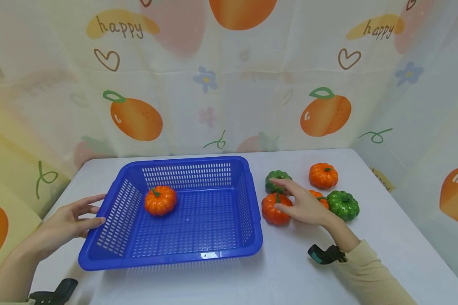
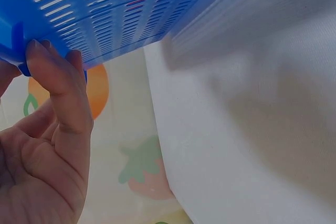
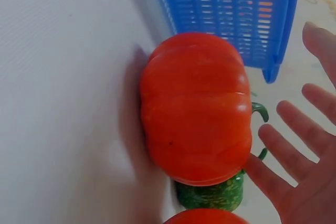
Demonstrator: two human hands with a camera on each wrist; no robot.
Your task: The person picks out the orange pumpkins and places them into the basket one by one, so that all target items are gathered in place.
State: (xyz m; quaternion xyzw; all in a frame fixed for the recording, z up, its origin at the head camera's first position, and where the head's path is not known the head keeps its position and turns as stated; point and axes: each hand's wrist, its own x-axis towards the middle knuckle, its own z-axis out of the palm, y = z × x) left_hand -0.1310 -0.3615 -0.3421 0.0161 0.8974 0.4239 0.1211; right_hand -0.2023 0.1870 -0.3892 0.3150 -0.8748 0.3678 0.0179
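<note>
A blue plastic basket [image 1: 210, 254] with slotted walls stands on the white table, and my left hand [image 1: 70, 218] grips its left rim. The left wrist view shows the curled fingers [image 2: 55, 72] at the basket's edge. Inside the basket, toward its left, sits a small orange pumpkin [image 1: 160, 201]. To the basket's right, my right hand [image 1: 305, 203] hovers with spread fingers over a red-orange pumpkin [image 1: 273, 214]. In the right wrist view that pumpkin [image 3: 197, 108] stands close to the fingertips, with nothing in the palm. A green pumpkin [image 1: 277, 177] lies just behind it, partly covered by the fingers.
Right of my right hand are a second green pumpkin [image 1: 343, 205], an orange pumpkin [image 1: 323, 175] farther back, and another orange one [image 1: 321, 199] mostly hidden by the hand. A patterned curtain [image 1: 229, 106] hangs behind the white table [image 1: 290, 271].
</note>
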